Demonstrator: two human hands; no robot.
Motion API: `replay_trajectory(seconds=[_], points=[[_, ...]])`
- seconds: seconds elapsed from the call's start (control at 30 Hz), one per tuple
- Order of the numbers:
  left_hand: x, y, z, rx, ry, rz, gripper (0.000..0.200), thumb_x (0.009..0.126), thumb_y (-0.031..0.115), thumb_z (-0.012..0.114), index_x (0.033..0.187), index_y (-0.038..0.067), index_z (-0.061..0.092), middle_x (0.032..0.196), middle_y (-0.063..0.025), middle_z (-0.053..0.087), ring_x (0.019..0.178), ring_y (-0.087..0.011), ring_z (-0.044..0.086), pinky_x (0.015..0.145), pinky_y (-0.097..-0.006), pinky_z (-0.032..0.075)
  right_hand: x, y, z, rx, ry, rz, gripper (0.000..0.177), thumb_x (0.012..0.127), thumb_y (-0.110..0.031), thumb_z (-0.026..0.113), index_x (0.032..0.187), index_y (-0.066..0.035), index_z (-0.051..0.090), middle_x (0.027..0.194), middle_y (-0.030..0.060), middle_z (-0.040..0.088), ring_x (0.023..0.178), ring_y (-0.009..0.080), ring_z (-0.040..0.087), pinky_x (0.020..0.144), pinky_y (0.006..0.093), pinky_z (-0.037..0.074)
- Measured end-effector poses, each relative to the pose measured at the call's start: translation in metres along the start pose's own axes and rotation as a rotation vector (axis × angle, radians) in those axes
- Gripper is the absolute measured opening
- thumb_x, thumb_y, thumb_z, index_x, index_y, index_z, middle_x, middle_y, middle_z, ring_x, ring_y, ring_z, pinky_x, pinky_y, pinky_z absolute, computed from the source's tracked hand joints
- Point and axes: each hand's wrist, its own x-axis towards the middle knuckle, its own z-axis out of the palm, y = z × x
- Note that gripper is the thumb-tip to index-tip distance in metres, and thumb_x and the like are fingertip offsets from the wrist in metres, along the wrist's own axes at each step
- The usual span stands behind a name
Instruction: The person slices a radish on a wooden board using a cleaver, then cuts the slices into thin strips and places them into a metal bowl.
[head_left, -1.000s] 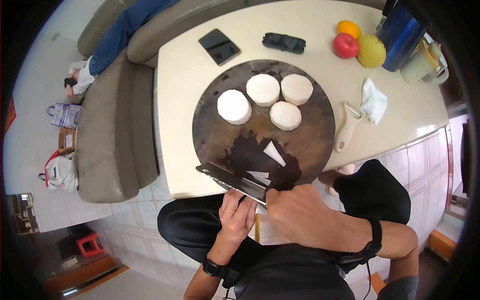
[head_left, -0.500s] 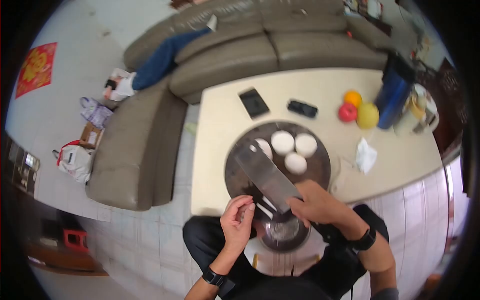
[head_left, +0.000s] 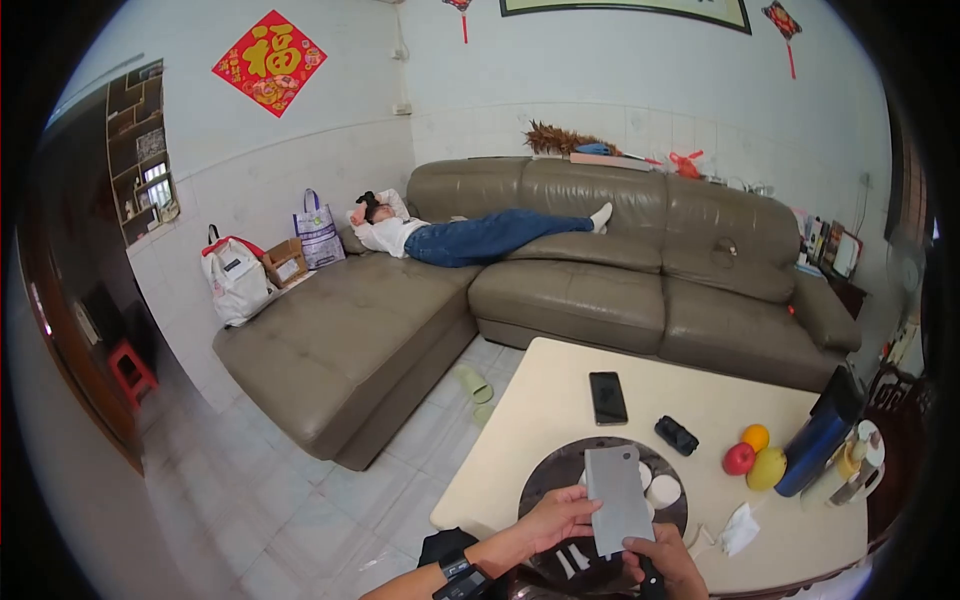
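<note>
Head view: holding cleaver (head_left: 619, 495) in right hand (head_left: 668, 560), with blade above dark board (head_left: 548, 474), against left hand (head_left: 555, 518); cannot tell left grip's closure. Cannot fully see white rounds (head_left: 664, 491) behind blade.

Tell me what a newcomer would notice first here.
A broad cleaver stands out first, handle in the right hand, left hand at its blade, over the round chopping board. Beyond, a person lies along the brown sectional sofa. A red diamond-shaped poster hangs at upper left.
</note>
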Motion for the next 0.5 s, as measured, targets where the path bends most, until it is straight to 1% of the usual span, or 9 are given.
replay_trajectory(seconds=[0.03,0.07,0.13,0.2,0.3,0.37,0.43,0.5], points=[[0.005,-0.001,0.001,-0.02,0.034,-0.006,0.03,0.097,0.018,0.058,0.123,0.004,0.054,0.115,-0.007,0.063,0.103,-0.0183,0.064,0.089,-0.0344,0.055,0.002,0.002,-0.001,0.027,0.022,0.021,0.013,0.085,-0.007,0.063,0.088,0.006,0.063,0.065,0.0086,0.059,0.045,0.0151,0.053,0.041,0.0272,0.041],[0.009,-0.001,0.001,-0.028,0.026,-0.001,0.03,0.097,0.018,0.058,0.123,0.004,0.054,0.115,-0.007,0.063,0.103,-0.0183,0.064,0.089,-0.0344,0.055,0.004,0.002,-0.001,0.056,0.044,0.045,0.013,0.085,-0.006,0.064,0.088,0.006,0.063,0.065,0.0088,0.059,0.045,0.0155,0.053,0.04,0.0274,0.041],[0.003,0.001,0.01,-0.035,0.096,-0.013,0.026,0.098,0.016,0.057,0.121,0.004,0.055,0.112,-0.0071,0.065,0.1,-0.0183,0.066,0.086,-0.0332,0.057,0.0,-0.004,0.004,0.068,0.058,0.067,0.012,0.085,-0.005,0.064,0.088,0.006,0.062,0.065,0.0092,0.059,0.045,0.016,0.054,0.041,0.0278,0.042],[-0.001,0.001,0.011,-0.059,0.065,-0.01,0.027,0.098,0.016,0.057,0.122,0.004,0.055,0.111,-0.007,0.065,0.1,-0.0182,0.066,0.086,-0.0331,0.057,-0.004,-0.009,0.011,-0.051,0.075,0.015,0.012,0.09,-0.014,0.061,0.086,-0.003,0.06,0.059,0.0017,0.056,0.042,0.0104,0.049,0.039,0.0233,0.036],[-0.005,-0.004,0.012,-0.113,0.075,-0.017,0.028,0.098,0.018,0.057,0.122,0.005,0.055,0.11,-0.0067,0.065,0.1,-0.0186,0.067,0.086,-0.0342,0.057,-0.006,-0.012,0.017,-0.021,0.087,0.041,0.012,0.089,-0.013,0.061,0.083,-0.002,0.061,0.059,0.0021,0.056,0.04,0.011,0.048,0.038,0.0237,0.036],[-0.009,-0.001,0.014,-0.127,0.124,-0.056,0.031,0.097,0.021,0.059,0.123,0.005,0.055,0.11,-0.0054,0.063,0.102,-0.0179,0.064,0.089,-0.0356,0.054,0.0,-0.005,0.016,-0.04,0.077,0.047,0.012,0.089,-0.013,0.062,0.084,-0.002,0.06,0.059,0.0024,0.056,0.041,0.0114,0.049,0.038,0.0238,0.036],[-0.007,-0.011,0.011,-0.134,0.156,-0.047,0.03,0.097,0.021,0.059,0.122,0.006,0.056,0.109,-0.0055,0.064,0.101,-0.0175,0.064,0.088,-0.0357,0.054,0.003,-0.003,0.018,-0.056,0.066,0.055,0.012,0.088,-0.013,0.062,0.084,-0.002,0.06,0.059,0.0027,0.056,0.041,0.0117,0.05,0.038,0.0239,0.036],[-0.006,-0.014,0.012,-0.138,0.187,-0.037,0.029,0.097,0.021,0.059,0.122,0.006,0.056,0.108,-0.0055,0.064,0.1,-0.0171,0.064,0.087,-0.0357,0.054,0.004,-0.005,0.023,-0.002,0.091,0.087,0.012,0.088,-0.012,0.062,0.084,-0.001,0.06,0.059,0.0035,0.056,0.041,0.0125,0.05,0.038,0.0241,0.037]])
